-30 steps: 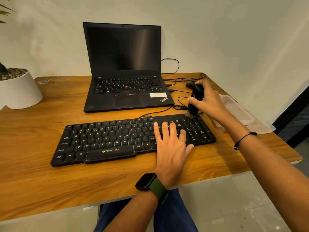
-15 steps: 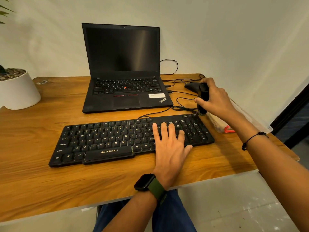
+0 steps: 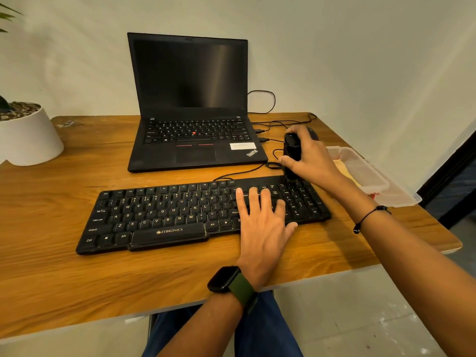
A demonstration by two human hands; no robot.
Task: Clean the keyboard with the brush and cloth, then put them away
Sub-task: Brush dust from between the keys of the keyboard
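Note:
A black keyboard (image 3: 164,217) lies across the wooden desk (image 3: 51,266). My left hand (image 3: 262,222) rests flat on its right half, fingers spread and straight, a dark watch on the wrist. My right hand (image 3: 311,158) grips a black brush (image 3: 292,155) upright, its bristle end down on the top of the number pad at the keyboard's far right corner. A yellowish cloth (image 3: 346,171) shows partly inside the clear plastic box behind my right forearm.
An open black laptop (image 3: 193,104) stands behind the keyboard, with black cables (image 3: 270,122) trailing to its right. A clear plastic box (image 3: 373,173) sits at the desk's right edge. A white plant pot (image 3: 28,135) stands at far left.
My right hand lifted the brush off the keyboard toward the box, then brought it back down onto the number pad's top. My left hand stayed flat on the keys.

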